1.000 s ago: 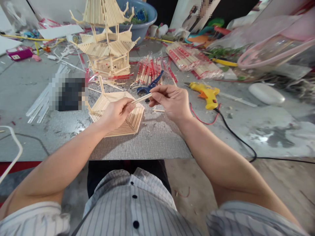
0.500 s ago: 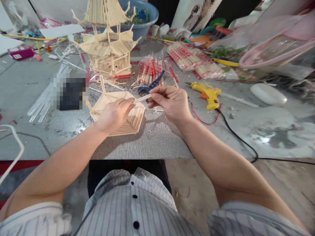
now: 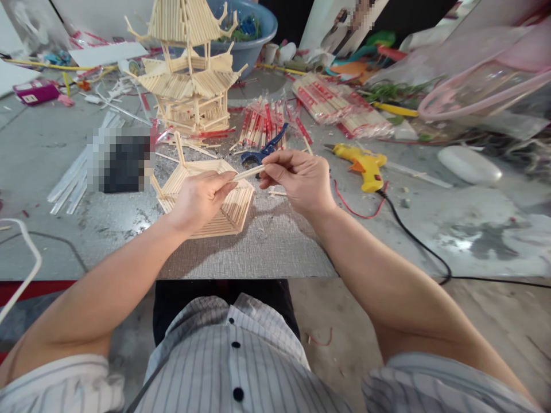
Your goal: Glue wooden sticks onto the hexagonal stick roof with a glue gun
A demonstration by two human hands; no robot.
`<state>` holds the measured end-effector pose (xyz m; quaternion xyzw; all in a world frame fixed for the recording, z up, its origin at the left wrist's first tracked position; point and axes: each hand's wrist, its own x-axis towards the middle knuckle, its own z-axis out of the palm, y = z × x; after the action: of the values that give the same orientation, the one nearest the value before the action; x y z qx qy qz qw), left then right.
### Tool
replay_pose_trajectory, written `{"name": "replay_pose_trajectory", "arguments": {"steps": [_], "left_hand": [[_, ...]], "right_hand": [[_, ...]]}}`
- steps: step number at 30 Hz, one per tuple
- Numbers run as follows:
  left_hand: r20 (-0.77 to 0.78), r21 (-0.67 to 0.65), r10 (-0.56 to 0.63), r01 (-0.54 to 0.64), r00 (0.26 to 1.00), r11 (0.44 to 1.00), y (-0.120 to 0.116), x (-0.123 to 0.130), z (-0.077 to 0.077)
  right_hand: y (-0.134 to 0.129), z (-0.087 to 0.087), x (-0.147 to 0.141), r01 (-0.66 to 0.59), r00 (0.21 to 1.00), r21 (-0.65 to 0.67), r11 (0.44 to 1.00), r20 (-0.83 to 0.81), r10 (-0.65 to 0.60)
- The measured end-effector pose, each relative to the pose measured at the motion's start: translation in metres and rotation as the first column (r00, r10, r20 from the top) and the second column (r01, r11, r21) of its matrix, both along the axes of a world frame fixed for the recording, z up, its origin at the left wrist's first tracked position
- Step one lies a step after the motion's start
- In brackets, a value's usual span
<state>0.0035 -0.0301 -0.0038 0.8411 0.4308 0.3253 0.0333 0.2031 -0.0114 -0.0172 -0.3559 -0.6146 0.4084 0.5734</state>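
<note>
Spanning both hands [image 3: 202, 198] [image 3: 301, 178], the stick [image 3: 249, 172] tilts slightly.

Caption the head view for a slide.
Both hands hold a thin wooden stick above a hexagonal stick panel.

Pale, matt wooden sticks form the ribbed hexagonal panel [image 3: 232, 215] near the desk's [image 3: 258, 252] front edge and the tiered pagoda model [image 3: 191, 83] behind it; the desk's grey top looks finely textured, with glossy highlights; smooth yellow plastic covers the glue gun [image 3: 365, 163]; crinkled, shiny clear film wraps the chopstick packets [image 3: 322, 97].
</note>
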Motion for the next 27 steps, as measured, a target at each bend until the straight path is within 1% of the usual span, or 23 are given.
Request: {"name": "replay_pose_trajectory", "arguments": {"steps": [7, 14, 20, 23, 25, 27], "left_hand": [[0.039, -0.043, 0.001, 0.001, 0.999, 0.999, -0.0015, 0.0009, 0.0034], [0.071, -0.048, -0.012, 0.016, 0.997, 0.999, -0.0011, -0.0002, 0.0035], [0.093, -0.1, 0.004, 0.005, 0.996, 0.995, -0.0002, 0.0011, 0.0033], [0.129, -0.163, 0.009, 0.013, 0.992, 0.986, 0.0006, 0.0023, 0.0019], [0.216, -0.239, 0.004, 0.049, 0.976, 0.97, 0.0011, 0.0027, 0.0014], [0.324, -0.336, 0.001, 0.115, 0.946, 0.935, 0.0014, 0.0027, 0.0022]], "right_hand": [[-0.0003, 0.0003, -0.0006, 0.016, 1.0, -0.005, 1.0, 0.018, -0.016], [-0.0013, 0.0012, -0.0011, 0.016, 1.0, 0.002, 1.0, 0.018, -0.016], [-0.0006, 0.0006, -0.0007, 0.008, 1.0, -0.013, 1.0, 0.014, -0.008], [0.0015, -0.0006, 0.0007, -0.006, 1.0, -0.003, 1.0, 0.008, 0.006], [0.0031, -0.0016, 0.0022, -0.011, 1.0, 0.003, 1.0, 0.016, 0.011], [0.0049, -0.0029, 0.0041, -0.01, 0.999, 0.009, 1.0, 0.036, 0.01]]}}
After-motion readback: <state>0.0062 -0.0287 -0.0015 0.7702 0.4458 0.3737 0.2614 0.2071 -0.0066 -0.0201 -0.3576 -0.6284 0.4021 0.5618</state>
